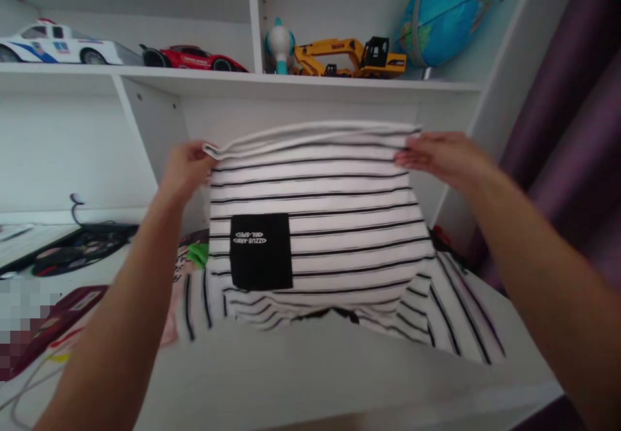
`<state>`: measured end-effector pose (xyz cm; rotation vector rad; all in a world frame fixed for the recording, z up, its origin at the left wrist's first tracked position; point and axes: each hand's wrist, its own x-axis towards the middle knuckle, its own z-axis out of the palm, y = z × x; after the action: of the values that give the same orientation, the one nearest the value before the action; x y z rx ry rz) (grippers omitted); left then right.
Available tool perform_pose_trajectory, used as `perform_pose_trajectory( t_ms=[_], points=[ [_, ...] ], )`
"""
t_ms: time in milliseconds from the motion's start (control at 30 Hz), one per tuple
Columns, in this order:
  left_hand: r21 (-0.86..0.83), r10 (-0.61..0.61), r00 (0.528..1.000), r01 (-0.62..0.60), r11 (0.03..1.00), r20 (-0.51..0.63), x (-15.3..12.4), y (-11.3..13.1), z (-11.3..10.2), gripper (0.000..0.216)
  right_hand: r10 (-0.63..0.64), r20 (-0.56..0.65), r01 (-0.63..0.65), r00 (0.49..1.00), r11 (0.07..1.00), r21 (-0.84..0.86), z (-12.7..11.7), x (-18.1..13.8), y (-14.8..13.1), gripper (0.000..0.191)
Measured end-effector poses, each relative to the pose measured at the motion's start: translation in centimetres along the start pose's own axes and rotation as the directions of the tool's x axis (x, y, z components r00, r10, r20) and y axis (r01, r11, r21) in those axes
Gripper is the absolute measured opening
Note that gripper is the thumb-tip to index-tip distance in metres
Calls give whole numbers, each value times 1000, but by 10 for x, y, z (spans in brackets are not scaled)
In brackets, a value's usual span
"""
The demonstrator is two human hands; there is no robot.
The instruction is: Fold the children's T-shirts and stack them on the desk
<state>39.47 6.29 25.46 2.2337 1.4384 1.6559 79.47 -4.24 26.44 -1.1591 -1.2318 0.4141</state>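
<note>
A white T-shirt with black stripes (330, 198) hangs upside down between my hands, its hem stretched across the top. My left hand (188, 167) pinches the hem's left corner. At the right corner, my right hand (434, 156) grips the hem between thumb and fingers. A black pocket patch (262, 251) with upside-down white lettering shows on the shirt's left part. Both sleeves and the collar end rest on the white desk (301, 373), sleeves spread to the sides.
Shelves behind hold a white toy police car (63, 44), a red toy car (191, 58), a yellow toy excavator (356, 57) and a globe (449, 13). Left on the desk lie a black tray-like object (92, 246) and a dark red item (63, 318). A purple curtain (557, 127) hangs right.
</note>
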Motion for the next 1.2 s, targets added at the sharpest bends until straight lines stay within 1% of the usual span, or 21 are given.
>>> perform_pose_trajectory(
  t_ms=[33,67,100,167,267,333,367,433,500,533,567,633,700,767,833,900,933,1000,1033,1100,1200],
  points=[
    [108,-71,996,65,992,56,6,-9,15,18,115,3,-115,993,993,28,10,12,17,14],
    [204,-130,990,115,972,63,12,-16,28,16,180,-5,-179,984,982,63,20,22,32,14],
    [271,-160,987,145,952,35,17,-21,39,14,190,-34,-187,981,979,84,28,30,42,14],
    [292,-123,990,139,946,-73,26,-24,50,15,91,-123,-74,988,988,138,38,41,50,14],
    [53,5,977,7,999,-212,31,-14,43,23,-148,-227,190,963,965,179,33,38,43,12],
    [-163,81,974,-117,980,-213,23,-8,30,27,-246,-239,287,939,946,153,21,22,45,10],
    [-243,119,974,-164,956,-192,14,-7,24,27,-262,-232,296,937,947,128,14,10,51,9],
    [-297,176,980,-196,934,-94,-14,-9,15,24,-229,-195,245,954,968,58,1,-21,75,16],
    [-233,194,976,-167,958,99,-53,-18,12,22,-128,-110,125,986,992,-30,-8,-57,109,21],
    [-180,192,955,-152,972,227,-75,-23,14,21,-63,-53,59,997,995,-79,-12,-76,127,21],
    [-124,179,911,-143,982,371,-98,-29,16,20,-4,0,4,1000,992,-123,-15,-95,145,20],
    [-33,145,774,-159,987,616,-144,-38,23,20,78,92,-58,993,978,-199,-19,-132,176,18],
    [8,97,630,-161,987,771,-185,-42,27,25,163,187,-105,969,952,-288,-25,-164,195,16],
    [23,60,516,-154,988,855,-215,-43,23,28,239,306,-110,922,916,-385,-33,-188,205,16],
    [28,34,429,-139,990,902,-232,-41,13,24,268,441,-55,857,897,-438,-45,-202,206,18],
    [47,-10,357,-96,994,934,-234,-39,2,24,298,536,-24,790,888,-459,-58,-204,204,22],
    [59,-31,333,-74,995,942,-229,-38,0,27,329,555,-32,764,878,-477,-62,-200,202,25],
    [69,-48,332,-52,996,942,-210,-37,8,34,390,539,-60,746,846,-530,-66,-182,201,29],
    [56,-31,355,-59,997,935,-198,-38,21,35,395,523,-57,755,835,-548,-63,-168,202,31],
    [3,45,430,-111,994,901,-173,-42,61,38,340,513,7,789,829,-560,-47,-134,209,32],
    [-14,147,530,-247,969,835,-146,-57,140,43,229,521,166,822,779,-605,-3,-80,229,30]
  ],
)
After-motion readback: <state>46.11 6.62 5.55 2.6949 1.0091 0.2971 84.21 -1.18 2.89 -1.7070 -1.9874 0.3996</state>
